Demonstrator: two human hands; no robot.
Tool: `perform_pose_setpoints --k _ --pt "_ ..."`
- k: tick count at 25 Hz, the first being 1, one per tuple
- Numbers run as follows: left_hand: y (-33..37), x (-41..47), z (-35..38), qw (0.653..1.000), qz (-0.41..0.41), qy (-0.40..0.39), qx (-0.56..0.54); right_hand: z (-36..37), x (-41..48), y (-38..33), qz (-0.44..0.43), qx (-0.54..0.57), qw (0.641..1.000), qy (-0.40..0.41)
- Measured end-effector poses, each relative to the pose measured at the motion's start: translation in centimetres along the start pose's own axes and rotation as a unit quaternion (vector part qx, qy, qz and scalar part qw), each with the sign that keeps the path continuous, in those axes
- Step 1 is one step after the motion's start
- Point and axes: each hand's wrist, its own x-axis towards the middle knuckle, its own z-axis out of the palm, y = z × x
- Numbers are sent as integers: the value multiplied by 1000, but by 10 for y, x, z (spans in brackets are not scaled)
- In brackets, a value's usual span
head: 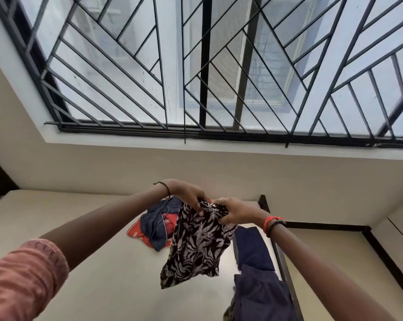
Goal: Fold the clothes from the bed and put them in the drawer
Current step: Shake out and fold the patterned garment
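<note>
**Get the top edge straight before folding**

Both hands meet at about six o'clock in the view. The left hand [187, 196] and the right hand [236, 213] each have fingers curled round the top edge of a black-and-white patterned garment [196, 249], which hangs bunched in the air above the bed [57, 228].

The hands sit almost touching, so the cloth droops in a clump. I would slide them apart along the edge until it hangs flat, then lay it on the bare sheet at seven o'clock to fold it.

A navy and red pile [157, 225] lies at ten o'clock from the garment and dark blue clothes [253, 251] at four o'clock, all unfolded. No drawer is in view.
</note>
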Motion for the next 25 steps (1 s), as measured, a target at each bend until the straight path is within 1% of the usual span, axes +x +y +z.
perform_pose_setpoints --k 2,3,6,8,11,13,15,18,20,22,24,25 --pt "-10 5 0 998 5 -61 -15 3 6 5 -1 -1 999 -48" --pt "-16 9 1 997 5 -69 -15 6 11 10 0 2 998 -64" --pt "-37 27 9 999 -12 -43 -3 17 33 24 7 -13 997 -76" --pt "-48 40 14 1000 -25 -4 11 21 47 33 18 -30 998 -55" --pt "-66 64 10 997 -24 71 18 16 73 49 40 -65 997 -2" --pt "-76 76 2 992 -18 122 24 11 89 63 51 -69 995 46" --pt "-81 82 -4 980 -10 188 62 7 99 74 44 -80 991 99" --pt "-89 90 5 952 20 283 110 14 104 86 -2 -130 975 182" --pt "-98 99 32 938 27 323 127 42 103 99 -18 -168 964 206" --pt "-112 113 81 925 44 350 140 94 98 114 -19 -196 957 214" --pt "-126 129 151 925 55 348 140 162 91 129 -34 -210 956 201" --pt "-133 137 192 932 56 334 128 202 87 138 -43 -210 959 184"
